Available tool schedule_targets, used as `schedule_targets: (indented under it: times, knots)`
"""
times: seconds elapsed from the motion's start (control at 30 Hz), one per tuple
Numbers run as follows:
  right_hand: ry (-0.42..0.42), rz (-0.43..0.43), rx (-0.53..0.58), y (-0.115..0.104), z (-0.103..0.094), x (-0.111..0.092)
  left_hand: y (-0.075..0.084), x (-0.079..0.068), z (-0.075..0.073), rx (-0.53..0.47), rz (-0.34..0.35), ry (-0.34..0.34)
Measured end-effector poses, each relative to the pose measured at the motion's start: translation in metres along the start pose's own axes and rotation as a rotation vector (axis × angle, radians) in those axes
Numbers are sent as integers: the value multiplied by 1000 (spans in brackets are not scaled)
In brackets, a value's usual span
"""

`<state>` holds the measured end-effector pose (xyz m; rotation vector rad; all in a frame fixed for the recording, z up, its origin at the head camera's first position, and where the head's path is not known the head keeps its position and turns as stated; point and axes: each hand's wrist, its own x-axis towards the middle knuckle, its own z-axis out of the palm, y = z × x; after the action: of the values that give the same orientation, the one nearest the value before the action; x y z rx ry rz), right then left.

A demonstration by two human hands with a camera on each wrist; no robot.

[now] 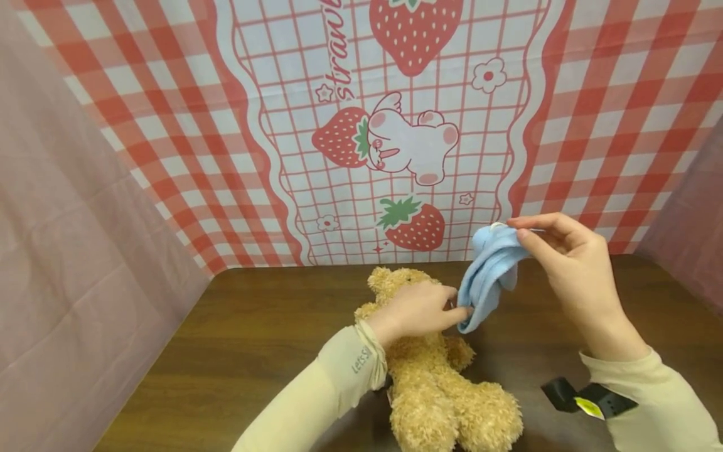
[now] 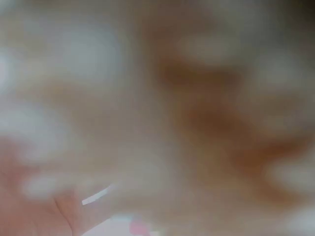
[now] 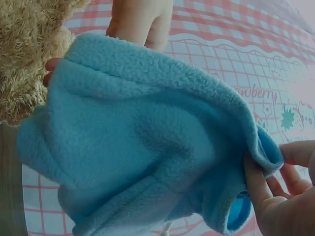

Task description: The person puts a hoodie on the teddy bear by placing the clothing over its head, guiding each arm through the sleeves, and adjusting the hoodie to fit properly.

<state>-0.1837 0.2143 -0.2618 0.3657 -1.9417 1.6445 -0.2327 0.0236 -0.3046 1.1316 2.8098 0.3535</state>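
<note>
A small light-blue fleece garment (image 1: 487, 276) with open cuffs hangs between the two hands, off the table. My right hand (image 1: 582, 279) pinches its upper end between thumb and fingers. Low on the other side, my left hand (image 1: 418, 307) holds the garment's edge with thumb and fingers. A curly tan teddy bear (image 1: 423, 376) lies on its back beneath the left forearm, head away and feet toward me; the left hand covers part of its head and chest. In the right wrist view the fleece (image 3: 123, 123) spreads wide, hiding most of the left hand (image 3: 140, 22). Blur fills the left wrist view.
The dark wooden table (image 1: 254, 351) carries the bear. Behind it hangs a red-and-white checked cloth (image 1: 186, 119) printed with strawberries and a white cartoon animal. Pink curtains (image 1: 73, 251) close off the sides. A black device with a yellow mark (image 1: 590, 402) sits at the right sleeve.
</note>
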Motion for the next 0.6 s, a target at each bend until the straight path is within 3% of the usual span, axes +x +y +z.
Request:
schedule_targets:
  times: [0.17,0.27,0.4,0.6]
  knots:
    - [-32,-20,89,2,4,4,-6,-5,-15,-41,-18,71]
    - [-41,-20,24,6,6,7,-13,-9,-24,-51,-53,130]
    - [-44,-31,-152,11,10,11,-23,-13,-36,-120,-113,196]
    - [-57,-45,-260,14,17,18,-35,-15,-55,-439,-191,277]
